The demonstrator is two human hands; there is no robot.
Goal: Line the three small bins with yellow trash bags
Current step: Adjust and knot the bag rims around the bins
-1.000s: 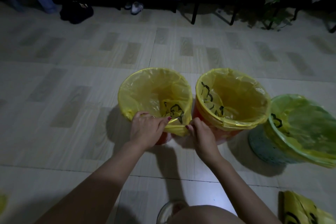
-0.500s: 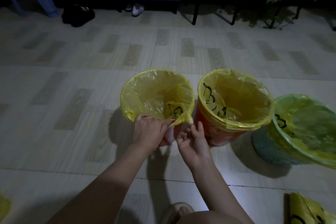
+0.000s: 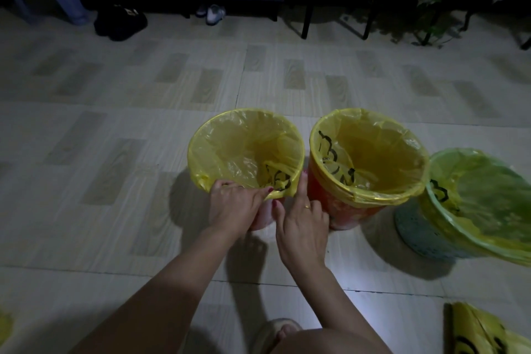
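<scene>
Left hand [image 3: 234, 207] pinching bag hem [image 3: 275, 194] at left bin [image 3: 260, 218] near rim, right hand [image 3: 301, 220] loose, one finger pressing beside it; over-tugging risks tearing film.

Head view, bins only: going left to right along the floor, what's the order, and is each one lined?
Left bin, lined yellow, both hands at its near rim → middle red bin, lined yellow → teal bin at the right edge, lined too, its bag looking greenish.
</scene>
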